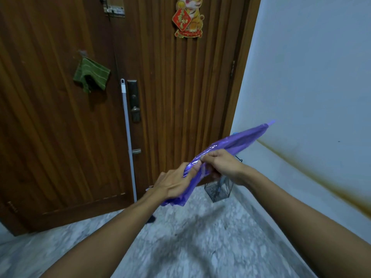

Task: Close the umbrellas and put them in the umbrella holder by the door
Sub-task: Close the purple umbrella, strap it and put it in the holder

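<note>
Head view, and the purple umbrella [236, 144] is folded down, held slantwise in mid-air in front of the door, its tip up and to the right against the pale wall [311, 67], its lower end down by the left wrist. Left hand [172, 184] is wrapped around the lower part of the canopy, fingers closed on the fabric. Right hand [222, 164] grips just above it, fingers curled tight, thumb and forefinger pinching a fold or strap, hard to tell which. Both hands nearly touch. Just below the right hand, on the marble floor [190, 237] in the corner where door meets wall, stands the wire umbrella holder [217, 190]. Wooden door [60, 127] fills the back, a grey pole [128, 141] leaning beside the lock plate [134, 101], a green cloth [91, 74] hanging left, a tiger decoration [188, 17] up top.
</note>
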